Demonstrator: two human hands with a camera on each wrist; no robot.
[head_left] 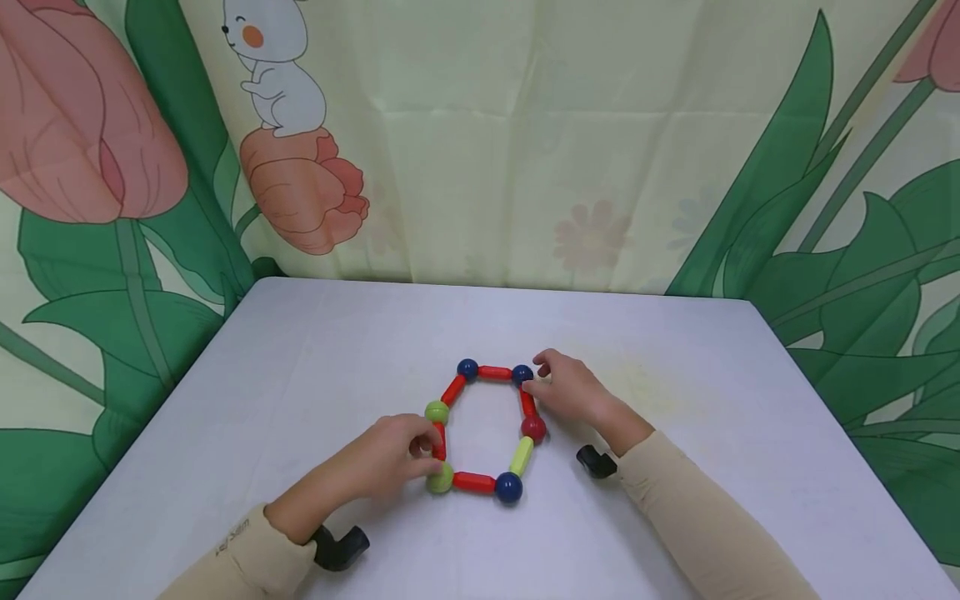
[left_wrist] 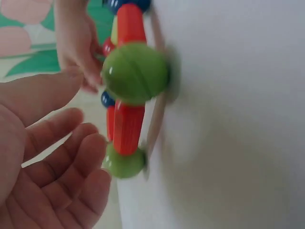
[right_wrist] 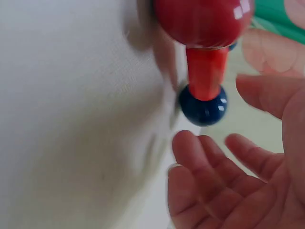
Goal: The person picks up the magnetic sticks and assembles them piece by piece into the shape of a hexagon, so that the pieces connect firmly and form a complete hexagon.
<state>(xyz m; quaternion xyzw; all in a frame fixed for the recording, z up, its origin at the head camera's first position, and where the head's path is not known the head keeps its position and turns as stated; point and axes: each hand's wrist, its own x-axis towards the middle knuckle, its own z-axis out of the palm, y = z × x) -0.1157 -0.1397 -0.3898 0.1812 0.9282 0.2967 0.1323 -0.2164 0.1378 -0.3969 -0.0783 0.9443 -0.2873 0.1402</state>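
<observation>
A closed ring of red rods point(head_left: 474, 482), a lime-yellow rod point(head_left: 522, 457) and coloured balls lies flat on the table. Beside the ring's left side is my left hand point(head_left: 390, 454), its fingers loosely bent near the red rod between a near green ball point(left_wrist: 136, 74) and a far green ball point(left_wrist: 125, 160). The left wrist view shows that hand holding nothing. At the far right corner, my right hand point(head_left: 573, 392) has its thumb and fingers spread around a blue ball point(right_wrist: 204, 105), with a gap visible in the right wrist view. A red ball point(head_left: 533, 429) sits nearer that wrist.
The white table point(head_left: 360, 333) extends around the ring. Behind it hangs a cloth backdrop point(head_left: 480, 183) with printed tulips and an animal. Black wrist devices point(head_left: 341, 548) show at both cuffs.
</observation>
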